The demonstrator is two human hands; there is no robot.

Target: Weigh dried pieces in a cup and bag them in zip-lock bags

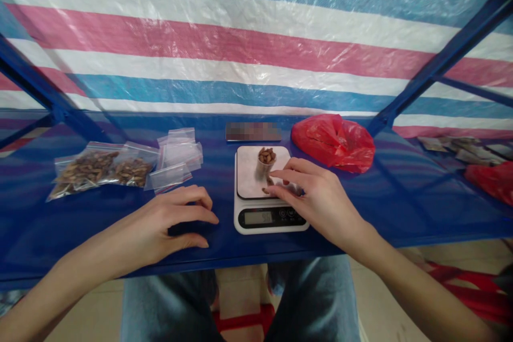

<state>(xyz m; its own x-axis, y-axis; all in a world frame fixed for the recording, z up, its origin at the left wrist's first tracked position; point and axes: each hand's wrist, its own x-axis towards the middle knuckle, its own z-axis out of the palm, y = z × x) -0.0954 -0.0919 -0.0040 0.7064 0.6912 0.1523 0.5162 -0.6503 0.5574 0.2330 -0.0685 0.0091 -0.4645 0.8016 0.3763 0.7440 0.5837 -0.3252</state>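
Observation:
A white kitchen scale [245,212] stands in the middle of the blue table, its display lit with digits too blurred to read surely. On its plate is a small clear cup [263,171] heaped with brown seed-like pieces [267,155]. A few loose brown pieces [265,191] lie beside the cup, by the fingertips of my right hand [310,184]. That hand reaches over the scale's right side, thumb and index finger apart around the loose pieces. My left hand [180,219] rests on the table left of the scale, fingers loosely bent and apart, holding nothing.
Zip bags filled with brown pieces [86,171] lie at the left, next to a stack of empty zip bags [178,152]. A red plastic bag [334,141] sits behind my right hand. A flat, pixelated object [253,132] lies behind the scale. Blue frame bars [428,72] slant at both sides.

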